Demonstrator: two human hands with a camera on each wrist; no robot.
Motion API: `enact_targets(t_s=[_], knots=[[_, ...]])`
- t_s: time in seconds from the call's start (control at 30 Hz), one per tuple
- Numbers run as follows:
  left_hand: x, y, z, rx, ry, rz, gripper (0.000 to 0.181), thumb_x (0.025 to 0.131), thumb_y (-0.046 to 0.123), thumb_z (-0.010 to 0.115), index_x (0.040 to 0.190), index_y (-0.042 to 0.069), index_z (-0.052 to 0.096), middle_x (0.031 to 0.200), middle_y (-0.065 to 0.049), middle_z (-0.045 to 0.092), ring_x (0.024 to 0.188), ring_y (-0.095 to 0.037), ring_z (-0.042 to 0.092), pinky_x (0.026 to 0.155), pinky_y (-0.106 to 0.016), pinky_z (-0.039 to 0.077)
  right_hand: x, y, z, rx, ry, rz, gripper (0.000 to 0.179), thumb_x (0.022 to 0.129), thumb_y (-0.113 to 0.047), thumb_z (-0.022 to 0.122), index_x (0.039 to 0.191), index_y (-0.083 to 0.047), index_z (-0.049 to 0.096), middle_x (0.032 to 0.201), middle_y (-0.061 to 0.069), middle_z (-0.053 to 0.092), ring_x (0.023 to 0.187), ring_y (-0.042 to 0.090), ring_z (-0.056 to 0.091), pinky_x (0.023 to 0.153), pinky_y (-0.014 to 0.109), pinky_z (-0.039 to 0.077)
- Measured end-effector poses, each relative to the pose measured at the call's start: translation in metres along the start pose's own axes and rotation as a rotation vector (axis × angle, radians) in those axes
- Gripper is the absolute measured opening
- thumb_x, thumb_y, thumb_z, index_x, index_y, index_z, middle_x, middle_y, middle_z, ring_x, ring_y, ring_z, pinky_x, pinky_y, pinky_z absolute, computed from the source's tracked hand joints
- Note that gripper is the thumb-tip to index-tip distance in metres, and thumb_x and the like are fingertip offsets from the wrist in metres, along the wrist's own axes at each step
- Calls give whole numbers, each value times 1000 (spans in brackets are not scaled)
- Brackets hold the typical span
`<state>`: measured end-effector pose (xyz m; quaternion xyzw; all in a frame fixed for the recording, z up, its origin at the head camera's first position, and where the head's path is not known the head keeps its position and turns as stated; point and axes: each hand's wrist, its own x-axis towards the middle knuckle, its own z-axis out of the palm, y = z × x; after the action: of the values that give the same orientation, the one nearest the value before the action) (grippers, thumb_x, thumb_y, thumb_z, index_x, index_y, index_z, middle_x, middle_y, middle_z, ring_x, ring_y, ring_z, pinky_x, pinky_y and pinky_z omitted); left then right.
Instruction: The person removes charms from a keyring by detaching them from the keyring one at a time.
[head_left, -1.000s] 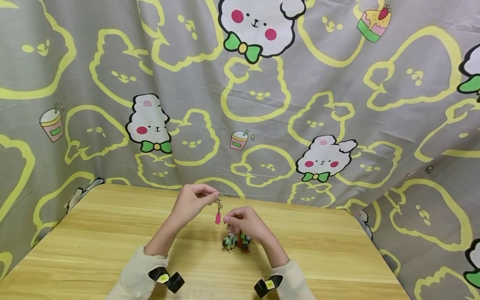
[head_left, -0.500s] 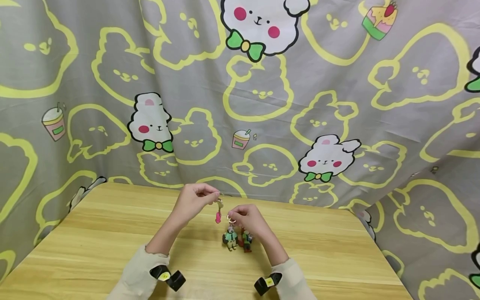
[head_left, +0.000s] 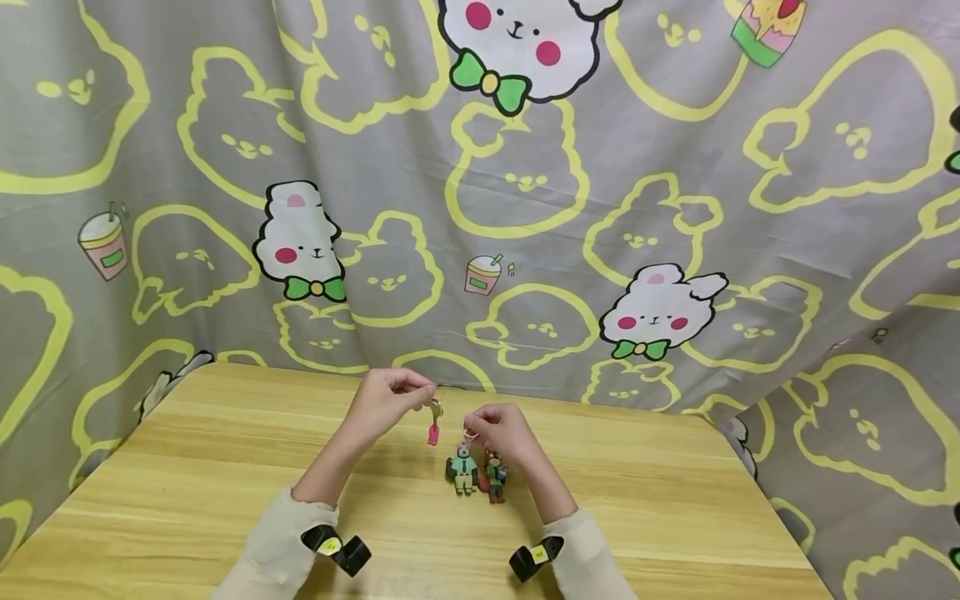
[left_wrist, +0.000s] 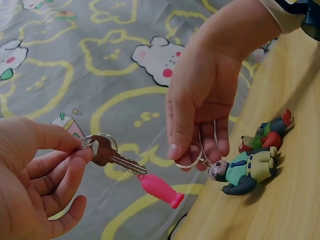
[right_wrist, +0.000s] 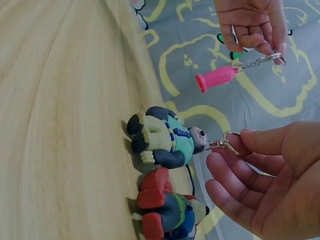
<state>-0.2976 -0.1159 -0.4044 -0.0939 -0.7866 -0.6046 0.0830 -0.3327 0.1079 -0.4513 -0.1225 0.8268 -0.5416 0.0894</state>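
Thumb and fingertips of my left hand (head_left: 386,404) pinch a small metal split ring. From it hang a key (left_wrist: 127,163) and a bright pink bottle-shaped charm (left_wrist: 161,190). My right hand (head_left: 506,437) pinches the gold-toned ring (right_wrist: 232,142) of a keychain figurine (right_wrist: 177,137), a grey-headed animal in a teal shirt and dark tie. Its body hangs below the ring, feet close to the table. A second animal figurine (head_left: 494,477), with red feet and a green top, is right beside it; its link to the ring is hidden.
Under both hands lies a wood-grain table (head_left: 187,475). A grey curtain (head_left: 405,167) with yellow outlines and white cartoon animals rises behind and at the sides. Each sleeve carries a black strapped camera, one at the left wrist (head_left: 335,550), one at the right wrist (head_left: 536,557).
My right hand has risen slightly and shifted right with the ring, so both figurines show more fully and hang straighter. My left hand with the key has hardly moved.
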Motion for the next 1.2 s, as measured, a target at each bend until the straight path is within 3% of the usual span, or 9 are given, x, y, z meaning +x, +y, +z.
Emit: enact_targets(t_s=[0.53,0.97,1.2], knots=[[0,-3,3,-13,-9,-12,15,93,14,75,99,0,79,87,-13,76,72,-15,63,67,-24,52,3,12,-5,10,17,13,23,101,-12,62,100,7,75,96,17,75,82,26,75,77,37,62],[0,-5,7,2,-15,-12,15,94,14,74,98,0,79,88,-13,76,73,-19,65,66,-24,53,5,23,-7,-2,20,3,18,99,-7,64,99,8,75,95,21,75,81,27,75,76,37,61],[0,-5,8,9,-18,-21,14,94,13,74,98,0,78,88,-13,76,72,-15,63,67,-24,52,5,25,-8,-42,38,34,16,98,-7,66,98,7,76,91,19,76,77,19,72,74,32,58]])
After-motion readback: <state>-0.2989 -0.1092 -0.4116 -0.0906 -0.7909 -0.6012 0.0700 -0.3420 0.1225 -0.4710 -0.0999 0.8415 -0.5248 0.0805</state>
